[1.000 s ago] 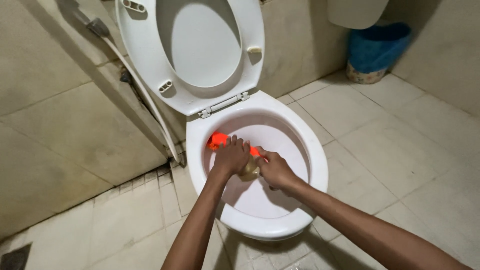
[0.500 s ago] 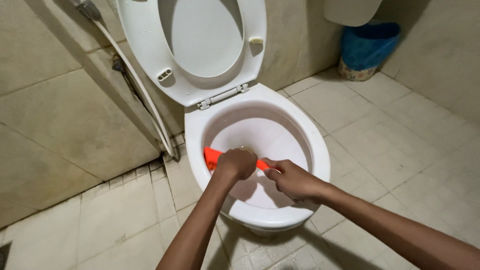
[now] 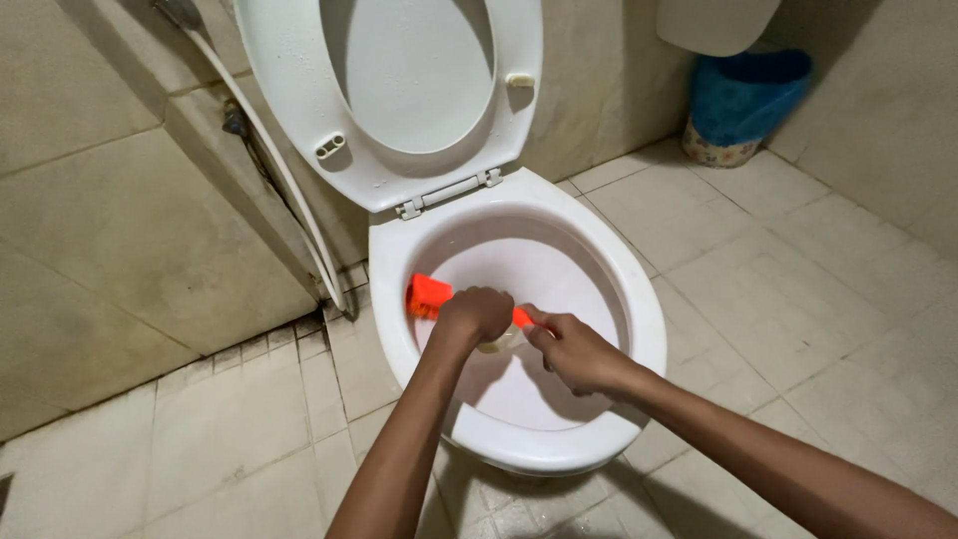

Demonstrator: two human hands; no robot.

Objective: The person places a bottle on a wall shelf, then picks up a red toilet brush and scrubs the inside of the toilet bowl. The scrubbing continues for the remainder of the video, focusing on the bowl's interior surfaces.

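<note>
A white toilet bowl (image 3: 639, 289) stands below me with its seat and lid (image 3: 399, 80) raised against the wall. Over the bowl's left side my left hand (image 3: 473, 315) is closed around an orange brush (image 3: 429, 295), whose orange head sticks out to the left near the rim. My right hand (image 3: 574, 351) grips the other end of the orange handle, just right of the left hand. A pale, whitish bit shows under the two hands; I cannot tell what it is.
A white spray hose (image 3: 279, 170) hangs down the tiled wall left of the toilet. A blue bin (image 3: 743, 105) stands on the floor at the back right, under a white fixture (image 3: 714, 22). Beige floor tiles (image 3: 200, 439) surround the bowl.
Both hands and the orange brush have shifted from the bowl's back left toward its left front rim. The view has moved slightly, with the toilet now sitting more to the right.
</note>
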